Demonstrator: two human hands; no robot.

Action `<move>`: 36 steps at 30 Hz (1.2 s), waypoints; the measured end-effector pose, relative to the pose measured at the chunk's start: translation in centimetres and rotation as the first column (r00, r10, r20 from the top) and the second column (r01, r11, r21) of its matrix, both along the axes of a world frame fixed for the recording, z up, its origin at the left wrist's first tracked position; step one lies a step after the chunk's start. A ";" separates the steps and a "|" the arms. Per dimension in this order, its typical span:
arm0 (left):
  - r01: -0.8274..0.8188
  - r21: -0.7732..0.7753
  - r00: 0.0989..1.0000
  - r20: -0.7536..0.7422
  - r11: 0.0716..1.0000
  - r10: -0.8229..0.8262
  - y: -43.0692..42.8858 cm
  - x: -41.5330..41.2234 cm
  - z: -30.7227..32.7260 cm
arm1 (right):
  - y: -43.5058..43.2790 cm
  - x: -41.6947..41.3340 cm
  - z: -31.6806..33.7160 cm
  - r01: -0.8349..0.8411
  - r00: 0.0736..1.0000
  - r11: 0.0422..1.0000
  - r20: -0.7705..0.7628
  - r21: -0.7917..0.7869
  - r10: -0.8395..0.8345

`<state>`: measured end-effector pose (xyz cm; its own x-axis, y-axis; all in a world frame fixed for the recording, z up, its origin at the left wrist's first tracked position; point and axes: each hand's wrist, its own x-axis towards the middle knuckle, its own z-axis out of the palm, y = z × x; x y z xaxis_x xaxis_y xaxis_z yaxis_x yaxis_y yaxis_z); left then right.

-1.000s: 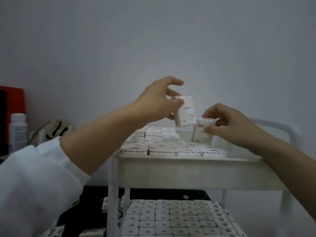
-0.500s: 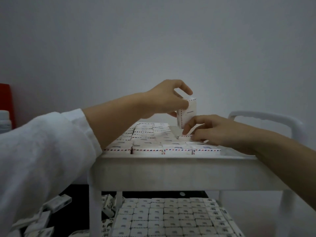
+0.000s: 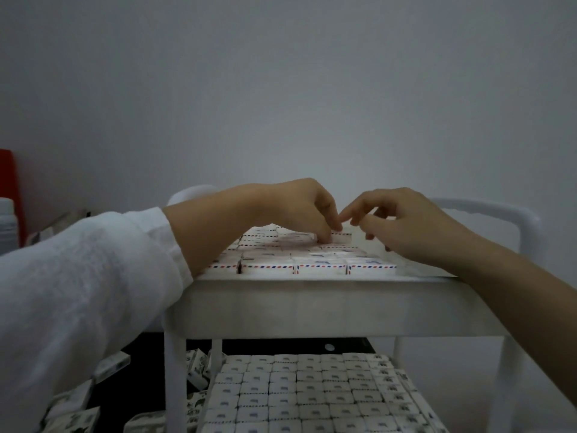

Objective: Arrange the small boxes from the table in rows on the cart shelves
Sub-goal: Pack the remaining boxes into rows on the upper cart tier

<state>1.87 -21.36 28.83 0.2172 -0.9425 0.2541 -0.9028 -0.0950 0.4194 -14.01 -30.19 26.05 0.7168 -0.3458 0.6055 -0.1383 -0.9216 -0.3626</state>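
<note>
Small boxes (image 3: 320, 269) front the cart (image 3: 312, 304) four across; your left hand (image 3: 299, 207) pinches one back box (image 3: 342, 236), right hand (image 3: 412, 223) relaxed, empty.

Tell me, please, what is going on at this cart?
A person is filling the top shelf of a white cart with small boxes. The left hand pinches one box at the far row, setting it down among those already laid flat. The right hand hovers beside it, fingers loosely curled, holding nothing. The lower-shelf rows look full, and loose boxes lie at the lower left.
</note>
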 end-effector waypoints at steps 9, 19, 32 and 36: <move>-0.058 -0.181 0.936 0.332 0.982 0.116 5.8 -0.9 0.8 | 7.1 0.5 -0.3 -0.229 0.931 0.966 0.262 -0.120 0.254; -0.090 -0.709 0.970 0.096 0.699 0.222 25.5 3.6 -8.0 | 20.4 8.2 -6.9 -0.661 0.722 0.746 0.202 -0.083 0.662; -0.816 -0.190 0.578 -0.234 0.547 0.781 36.1 20.6 -31.2 | 20.9 33.2 -26.5 -0.129 0.829 0.980 -0.525 0.154 0.192; -0.868 -0.144 0.484 -0.038 0.474 0.874 35.4 23.4 -32.3 | 20.0 37.7 -29.3 -0.055 0.801 0.982 -0.579 0.179 0.150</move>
